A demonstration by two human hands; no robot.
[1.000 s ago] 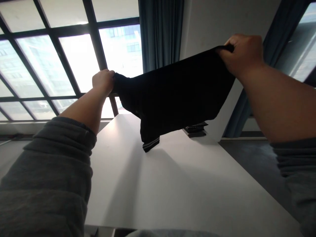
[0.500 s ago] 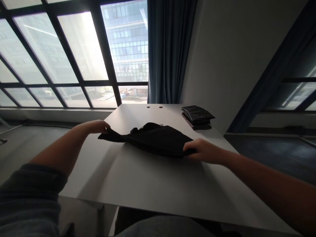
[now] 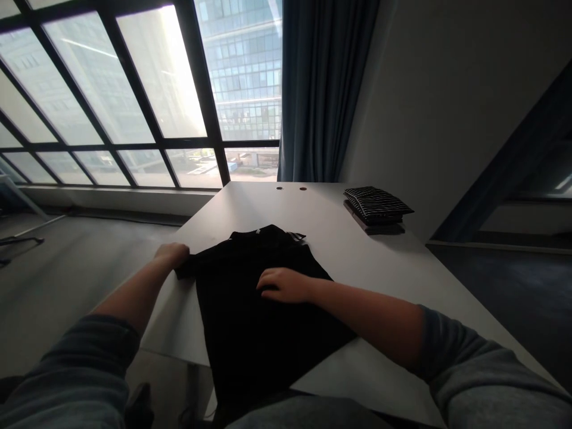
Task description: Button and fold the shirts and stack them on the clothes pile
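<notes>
A black shirt lies spread on the white table, its collar pointing away from me and its lower end hanging over the near edge. My left hand is closed on the shirt's left sleeve, at the table's left edge. Resting on the middle of the shirt is my right hand, palm down, with its fingers loosely apart and slightly bent. No cloth shows pinched between them. The shirt's right sleeve is mostly hidden.
A stack of folded clothes, striped black on top, sits at the table's far right. Two round holes mark the far end of the white table. Beyond stand a blue curtain and large windows.
The shirt was bunched and lifted between both hands; now it lies flat, drawn toward me. My right hand has let go of its edge and moved left onto the shirt's middle.
</notes>
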